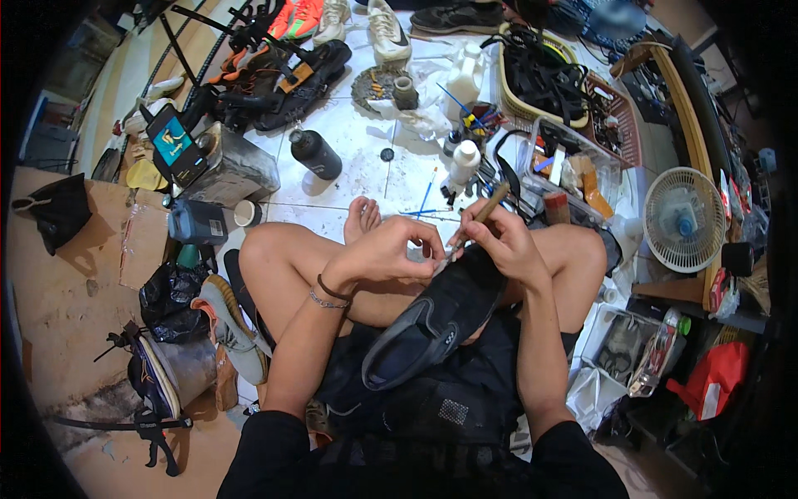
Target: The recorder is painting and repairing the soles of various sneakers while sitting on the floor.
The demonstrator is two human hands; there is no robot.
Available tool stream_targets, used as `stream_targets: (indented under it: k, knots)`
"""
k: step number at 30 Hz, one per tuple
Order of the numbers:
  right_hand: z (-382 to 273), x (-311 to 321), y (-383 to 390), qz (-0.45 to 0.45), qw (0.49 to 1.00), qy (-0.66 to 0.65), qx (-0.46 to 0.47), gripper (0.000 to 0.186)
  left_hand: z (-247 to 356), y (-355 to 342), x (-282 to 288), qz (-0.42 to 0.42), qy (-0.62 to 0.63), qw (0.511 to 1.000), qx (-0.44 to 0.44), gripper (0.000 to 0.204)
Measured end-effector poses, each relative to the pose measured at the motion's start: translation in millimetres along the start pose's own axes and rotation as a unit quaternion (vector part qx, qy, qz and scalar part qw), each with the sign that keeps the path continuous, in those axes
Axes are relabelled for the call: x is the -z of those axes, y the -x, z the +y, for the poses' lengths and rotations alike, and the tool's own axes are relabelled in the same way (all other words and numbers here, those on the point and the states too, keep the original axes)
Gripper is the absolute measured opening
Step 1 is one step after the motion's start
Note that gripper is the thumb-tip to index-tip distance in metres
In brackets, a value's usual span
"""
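Note:
A black slip-on shoe (424,320) lies across my lap, its opening toward me and its toe pointing away to the right. My right hand (509,241) is closed around a tool with a brown wooden handle (489,206), beside the toe of the shoe. The tool's working end is too small to make out. Thumb and forefinger of my left hand (391,254) pinch together near that end, at the toe's left edge. Whatever sits between those fingertips is too small to name.
Ahead on the white floor are a black bottle (316,155), a white bottle (465,161) and a blue brush (429,190). A metal can (237,166) with a phone (174,145) stands at left, near a grey shoe (237,328). At right are a clear bin (573,158) and a white fan (684,219).

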State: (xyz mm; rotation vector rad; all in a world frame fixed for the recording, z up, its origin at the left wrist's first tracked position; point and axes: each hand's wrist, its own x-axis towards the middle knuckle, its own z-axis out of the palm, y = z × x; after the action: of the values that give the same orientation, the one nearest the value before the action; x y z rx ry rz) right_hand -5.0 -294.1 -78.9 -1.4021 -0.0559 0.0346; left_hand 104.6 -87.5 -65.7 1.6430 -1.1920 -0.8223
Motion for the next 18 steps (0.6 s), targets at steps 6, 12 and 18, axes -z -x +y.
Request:
stream_targets:
  k: [6, 12, 18]
  knots:
    - [6, -3, 0, 0.030, 0.997, 0.066, 0.005, 0.014, -14, -1, -3, 0.008, -0.029, 0.999, -0.011, 0.019]
    - [8, -5, -2, 0.038, 0.990, 0.134, 0.018, 0.012, -18, 0, -6, 0.027, -0.103, 0.994, 0.021, 0.020]
    - [12, -5, -4, 0.032, 0.986, 0.162, 0.015, 0.014, -17, 4, -7, 0.021, -0.129, 0.991, 0.037, 0.020]
